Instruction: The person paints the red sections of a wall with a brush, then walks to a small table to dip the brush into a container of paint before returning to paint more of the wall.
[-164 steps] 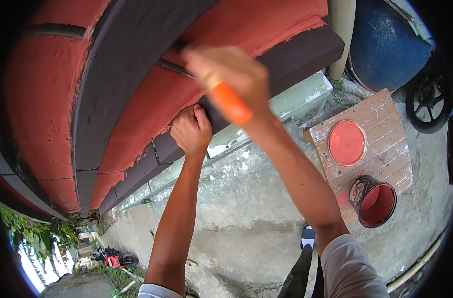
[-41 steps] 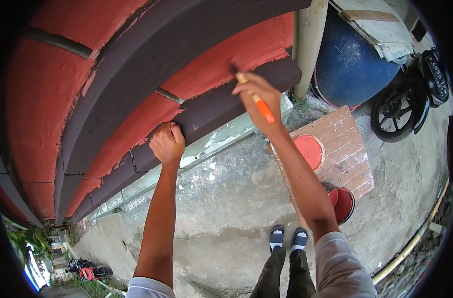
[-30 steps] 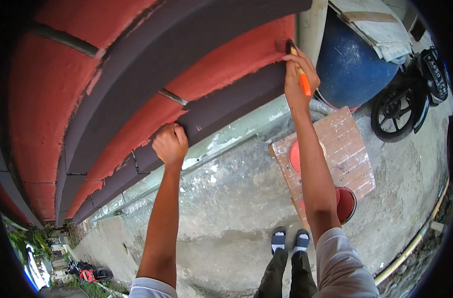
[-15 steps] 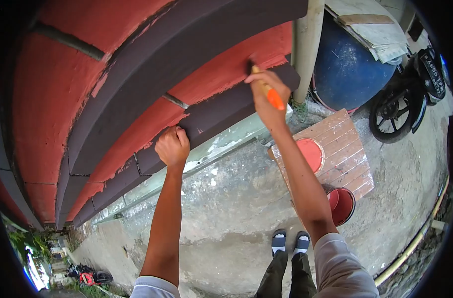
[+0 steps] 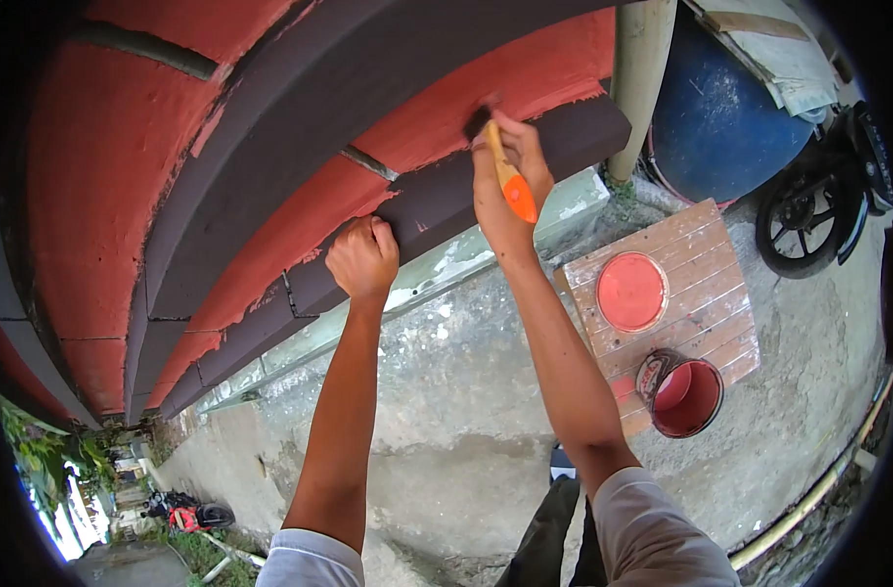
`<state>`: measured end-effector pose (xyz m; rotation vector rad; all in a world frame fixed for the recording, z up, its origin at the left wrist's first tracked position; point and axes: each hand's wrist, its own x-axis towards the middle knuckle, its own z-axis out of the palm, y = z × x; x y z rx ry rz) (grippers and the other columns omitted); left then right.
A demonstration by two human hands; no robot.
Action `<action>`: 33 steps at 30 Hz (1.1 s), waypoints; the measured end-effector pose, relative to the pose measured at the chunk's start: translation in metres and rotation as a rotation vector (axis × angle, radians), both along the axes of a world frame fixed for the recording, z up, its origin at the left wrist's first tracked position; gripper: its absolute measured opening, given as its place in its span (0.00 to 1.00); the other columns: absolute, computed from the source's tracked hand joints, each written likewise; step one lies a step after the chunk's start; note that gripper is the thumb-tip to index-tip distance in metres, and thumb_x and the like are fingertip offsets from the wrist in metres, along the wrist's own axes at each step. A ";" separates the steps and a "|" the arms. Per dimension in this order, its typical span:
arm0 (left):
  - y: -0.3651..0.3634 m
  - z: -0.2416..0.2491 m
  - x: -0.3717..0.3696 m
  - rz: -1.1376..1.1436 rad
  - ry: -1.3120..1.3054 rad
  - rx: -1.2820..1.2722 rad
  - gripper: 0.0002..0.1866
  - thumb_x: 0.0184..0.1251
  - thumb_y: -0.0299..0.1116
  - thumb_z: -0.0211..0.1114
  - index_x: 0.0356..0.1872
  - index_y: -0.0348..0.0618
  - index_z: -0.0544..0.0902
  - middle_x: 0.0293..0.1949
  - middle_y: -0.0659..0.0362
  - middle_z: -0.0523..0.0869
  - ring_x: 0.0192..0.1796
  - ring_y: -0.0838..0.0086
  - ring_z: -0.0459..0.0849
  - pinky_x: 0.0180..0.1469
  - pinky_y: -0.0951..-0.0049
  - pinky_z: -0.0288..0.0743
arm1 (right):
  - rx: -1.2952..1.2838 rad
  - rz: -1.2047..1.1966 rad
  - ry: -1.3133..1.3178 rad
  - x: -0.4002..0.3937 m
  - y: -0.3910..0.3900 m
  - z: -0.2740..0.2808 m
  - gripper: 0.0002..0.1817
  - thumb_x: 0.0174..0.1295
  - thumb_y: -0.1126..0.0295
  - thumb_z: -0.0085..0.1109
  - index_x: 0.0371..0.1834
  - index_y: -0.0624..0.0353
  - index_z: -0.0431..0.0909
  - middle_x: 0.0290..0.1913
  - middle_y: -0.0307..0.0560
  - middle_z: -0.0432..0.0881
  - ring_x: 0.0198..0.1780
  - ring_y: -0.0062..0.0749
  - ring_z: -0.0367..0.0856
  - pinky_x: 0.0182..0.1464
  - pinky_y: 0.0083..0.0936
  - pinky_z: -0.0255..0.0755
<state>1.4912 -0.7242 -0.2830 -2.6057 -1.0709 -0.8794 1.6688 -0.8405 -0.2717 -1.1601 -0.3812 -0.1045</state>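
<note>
My right hand (image 5: 513,176) is closed round a paintbrush (image 5: 517,194) with a wooden handle and an orange end. Its dark bristles (image 5: 478,122) are against the red-painted band (image 5: 422,127) of the wall, just above the dark lower ledge (image 5: 456,199). Wet-looking red paint borders the ledge with a ragged edge. To the left, my left hand (image 5: 364,256) is curled into a fist and rests against the ledge. Below on the right, an open paint can (image 5: 686,396), red inside, stands beside a round red-coated lid (image 5: 632,292) on a wooden board (image 5: 706,256).
A pale pipe (image 5: 643,88) runs up by the ledge's right end, next to a blue drum (image 5: 720,112) with sheets on top. A motorcycle (image 5: 808,220) is parked at right. A bamboo pole (image 5: 808,489) lies along the concrete floor's (image 5: 446,382) edge.
The brush has moved left along the red band, towards the dark joint. My left fist keeps its place on the ledge. The view has shifted, showing more of the paint can.
</note>
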 end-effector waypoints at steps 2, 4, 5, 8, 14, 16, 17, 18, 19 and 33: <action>-0.001 0.001 0.002 -0.014 -0.003 0.006 0.15 0.69 0.39 0.60 0.27 0.42 0.87 0.26 0.47 0.88 0.28 0.44 0.87 0.32 0.46 0.78 | 0.088 0.070 0.065 0.004 -0.006 -0.006 0.13 0.71 0.78 0.64 0.57 0.64 0.81 0.42 0.46 0.88 0.44 0.27 0.88 0.49 0.26 0.81; -0.002 0.002 0.002 0.022 0.012 -0.057 0.15 0.70 0.39 0.60 0.29 0.41 0.88 0.30 0.46 0.89 0.32 0.43 0.87 0.36 0.44 0.79 | 0.216 0.093 0.175 0.014 -0.019 -0.001 0.11 0.73 0.80 0.62 0.57 0.63 0.81 0.41 0.40 0.85 0.43 0.21 0.83 0.47 0.22 0.79; -0.003 0.003 0.001 0.041 0.021 -0.088 0.15 0.70 0.39 0.59 0.30 0.41 0.88 0.32 0.45 0.89 0.34 0.42 0.87 0.38 0.44 0.79 | 0.204 -0.056 0.144 0.029 -0.020 -0.006 0.10 0.75 0.78 0.62 0.56 0.64 0.80 0.42 0.42 0.86 0.43 0.21 0.84 0.47 0.21 0.79; -0.004 0.004 0.003 0.041 0.009 -0.098 0.15 0.70 0.39 0.60 0.29 0.41 0.88 0.31 0.45 0.89 0.33 0.43 0.87 0.38 0.44 0.79 | 0.228 -0.156 0.297 0.046 -0.012 -0.007 0.11 0.75 0.76 0.62 0.56 0.66 0.79 0.44 0.46 0.88 0.44 0.26 0.87 0.49 0.23 0.80; -0.001 0.003 0.001 0.046 0.019 -0.102 0.15 0.70 0.39 0.59 0.29 0.41 0.88 0.29 0.45 0.89 0.32 0.43 0.87 0.37 0.45 0.79 | 0.179 0.093 0.332 -0.027 0.021 -0.001 0.11 0.72 0.79 0.62 0.55 0.66 0.81 0.42 0.48 0.90 0.43 0.27 0.89 0.47 0.24 0.81; -0.002 0.003 0.003 0.042 0.024 -0.108 0.15 0.69 0.39 0.59 0.29 0.41 0.88 0.29 0.45 0.88 0.31 0.43 0.87 0.36 0.45 0.79 | 0.239 0.241 0.409 -0.030 0.010 -0.002 0.10 0.73 0.77 0.62 0.55 0.68 0.80 0.42 0.47 0.88 0.44 0.24 0.88 0.48 0.21 0.81; -0.002 0.002 0.003 0.040 0.020 -0.109 0.15 0.69 0.39 0.59 0.29 0.42 0.88 0.28 0.45 0.88 0.31 0.43 0.87 0.36 0.45 0.79 | 0.269 0.174 0.400 -0.023 0.004 -0.002 0.10 0.74 0.78 0.61 0.56 0.69 0.80 0.45 0.49 0.87 0.45 0.26 0.88 0.51 0.25 0.84; -0.002 0.003 0.002 0.043 0.016 -0.109 0.15 0.69 0.39 0.59 0.30 0.42 0.88 0.28 0.45 0.88 0.31 0.43 0.87 0.36 0.45 0.79 | 0.300 0.112 0.391 -0.016 -0.002 0.003 0.11 0.74 0.79 0.60 0.56 0.69 0.79 0.47 0.50 0.86 0.46 0.28 0.88 0.55 0.29 0.86; -0.001 0.001 0.002 0.032 -0.005 -0.075 0.15 0.69 0.39 0.60 0.28 0.42 0.87 0.26 0.46 0.87 0.29 0.44 0.87 0.34 0.46 0.78 | 0.332 0.050 0.385 -0.009 -0.007 0.008 0.11 0.75 0.80 0.58 0.57 0.69 0.79 0.49 0.51 0.85 0.47 0.30 0.88 0.59 0.33 0.89; -0.002 0.002 0.002 0.055 0.010 -0.097 0.15 0.70 0.39 0.59 0.29 0.42 0.88 0.28 0.46 0.88 0.30 0.44 0.87 0.35 0.46 0.79 | 0.330 -0.100 0.424 0.006 -0.010 0.009 0.15 0.74 0.83 0.57 0.61 0.71 0.77 0.53 0.56 0.85 0.53 0.34 0.88 0.60 0.35 0.89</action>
